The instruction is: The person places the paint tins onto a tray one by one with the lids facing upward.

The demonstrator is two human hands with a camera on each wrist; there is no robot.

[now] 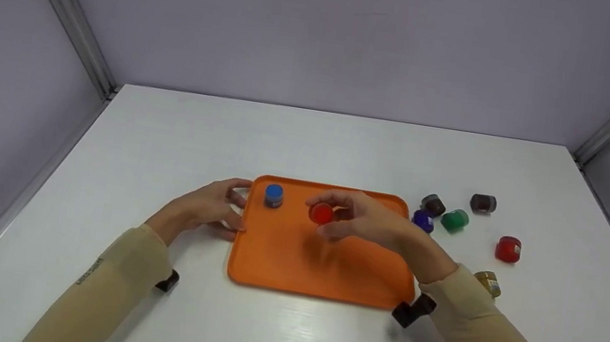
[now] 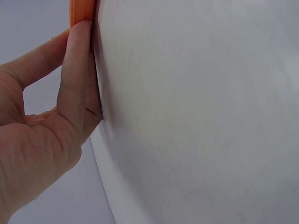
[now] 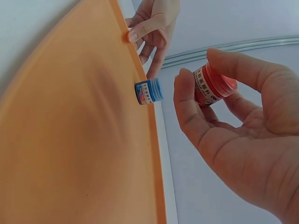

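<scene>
red jar [image 1: 321, 214] half hidden in right hand [image 1: 364, 220], gold jar [image 1: 488, 281] behind sleeve

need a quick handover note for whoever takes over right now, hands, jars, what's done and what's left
Right hand pinches a red paint jar above the orange tray.
Left hand rests open against the tray's left edge.
Done: blue paint jar stands on the tray.
Left, apparently: set the red one down; six more jars lie on the white table to the right, including a green jar.
</scene>
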